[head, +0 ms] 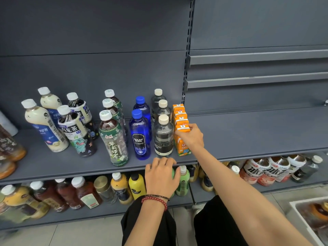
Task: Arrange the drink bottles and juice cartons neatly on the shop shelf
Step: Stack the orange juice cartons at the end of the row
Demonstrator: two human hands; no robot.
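Left hand (160, 176) rests, fingers relaxed, on the shelf's (71, 167) front edge. Beyond it, the right hand (192, 136) pinches a juice carton (182, 128) near the front of the carton row (179, 111) at the shelf's right end. It is best slid square against its neighbours without nudging the water bottles (163, 137).

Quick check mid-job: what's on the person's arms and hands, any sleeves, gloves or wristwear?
Both forearms are bare, with no sleeves or gloves in view. The left hand has a red bead bracelet and a thin dark cord bracelet at its wrist. The right hand shows no wristwear.
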